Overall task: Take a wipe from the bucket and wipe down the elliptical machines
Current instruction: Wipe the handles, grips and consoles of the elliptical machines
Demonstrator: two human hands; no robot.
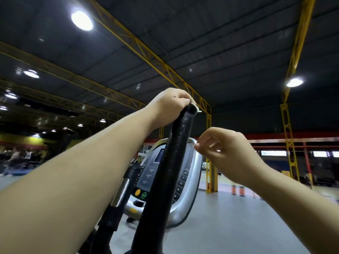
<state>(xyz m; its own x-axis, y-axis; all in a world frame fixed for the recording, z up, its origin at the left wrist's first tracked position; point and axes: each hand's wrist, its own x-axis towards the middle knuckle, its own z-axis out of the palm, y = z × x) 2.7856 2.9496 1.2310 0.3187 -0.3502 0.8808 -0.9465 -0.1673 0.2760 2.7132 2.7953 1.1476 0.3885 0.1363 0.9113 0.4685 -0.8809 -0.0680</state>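
A black foam-covered elliptical handle [170, 158] rises through the middle of the view, wet-looking along its side. My left hand [169, 104] sits at the handle's top end and presses a small white wipe [194, 105] against the tip; only a scrap of the wipe shows past my fingers. My right hand [225, 153] hovers just right of the handle with fingers loosely curled, holding nothing and not touching it. Behind the handle stands the silver console [185, 182] with a screen and buttons.
A second black handle with a chrome band [120, 193] stands lower left. Yellow steel columns [210, 162] and roof trusses frame the hall. People move at the far left [16, 158]. Grey floor [229, 217] spreads to the right. No bucket is in view.
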